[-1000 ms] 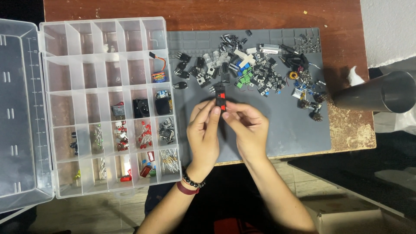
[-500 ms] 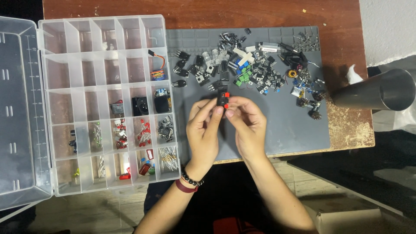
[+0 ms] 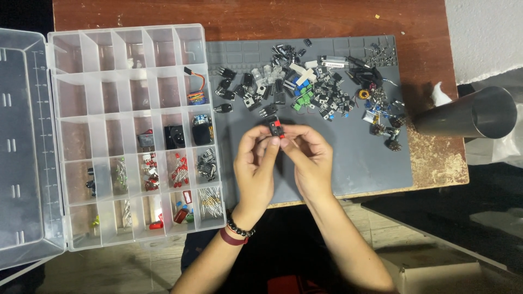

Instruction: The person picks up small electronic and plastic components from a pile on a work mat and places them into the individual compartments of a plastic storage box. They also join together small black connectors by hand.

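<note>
I have both sets of fingers pinched narrow on one small black and red component (image 3: 275,128), the left hand (image 3: 256,166) taking it from the nine o'clock side and the right hand (image 3: 308,158) from the three o'clock side. It sits lifted off the surface, between the fingertips, above the middle of the grey mat (image 3: 359,163). Held at both ends like this, the part shows its top face to my camera, which I judge is why it is raised rather than left lying. The left wrist carries a dark bead bracelet (image 3: 239,228) and a maroon band.

At twelve o'clock from the part, well up the mat, lies the loose heap of components (image 3: 321,90): black packages with legs, a few green and blue blocks, a yellow ring toward two o'clock. They lie spread flat on the mat, which I take to keep them from rolling and to make each one easy to see.

At nine o'clock stands the clear compartment box (image 3: 131,136), lid (image 3: 24,147) folded open to the far side. Its lower compartments hold sorted bits, red ones, wire-legged ones, black blocks, while the top rows look bare. At three o'clock a metal cylinder (image 3: 468,117) lies at the edge of the wooden counter (image 3: 272,19).
</note>
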